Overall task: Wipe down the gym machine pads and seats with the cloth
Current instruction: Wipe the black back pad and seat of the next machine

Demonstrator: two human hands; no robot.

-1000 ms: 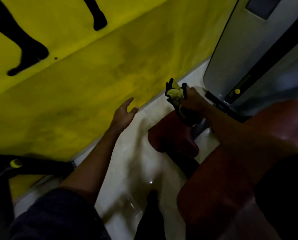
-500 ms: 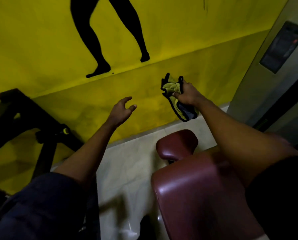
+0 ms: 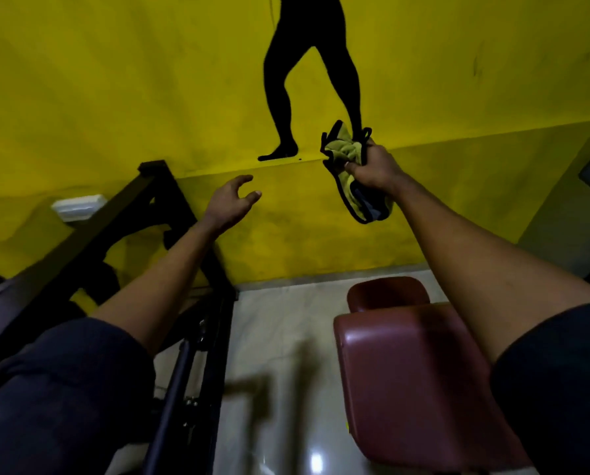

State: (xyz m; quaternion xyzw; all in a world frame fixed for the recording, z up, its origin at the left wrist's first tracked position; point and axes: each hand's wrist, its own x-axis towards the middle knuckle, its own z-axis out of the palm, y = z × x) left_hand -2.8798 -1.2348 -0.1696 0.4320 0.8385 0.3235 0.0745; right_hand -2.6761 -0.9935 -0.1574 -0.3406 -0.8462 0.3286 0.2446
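Your right hand (image 3: 375,166) grips the cloth (image 3: 345,152), fingers curled tight round its bunched middle. One end stands above the fist and the other hangs below it. The cloth is held up in front of the wall (image 3: 115,97) and touches no pad.

Your left hand (image 3: 230,202) is empty, fingers loosely curved, held out to the left and well apart from the cloth.

Both pads lie below the fist and nearer to you, under your right forearm. The small pad (image 3: 387,291) is at the far end, and the large pad (image 3: 406,382) is just behind it. Together they run lengthwise from you toward the wall.

The right hand is the nearer one. In my judgement the next wipe calls for bringing the cloth down and back. Nothing stands between cloth and pads.

The black frame (image 3: 163,200) stands to the left, across a strip of floor (image 3: 279,337), beneath your left arm.
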